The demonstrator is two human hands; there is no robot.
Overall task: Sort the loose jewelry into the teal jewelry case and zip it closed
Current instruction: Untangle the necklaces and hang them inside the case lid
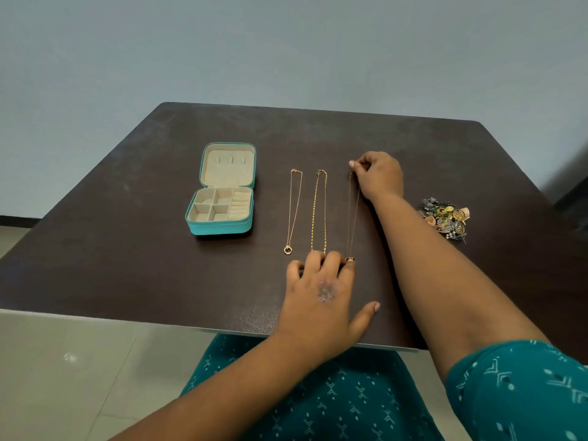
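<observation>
Right now the third necklace (352,214) lies stretched lengthwise between both hands: the right hand (378,176) pinches its far clasp end, while the left hand (321,291), fingers spread, rests a fingertip on the near pendant. The fine, limp gold chain runs away from her. The open teal jewelry case (222,192), cream-lined, sits well left of the fingers.
</observation>
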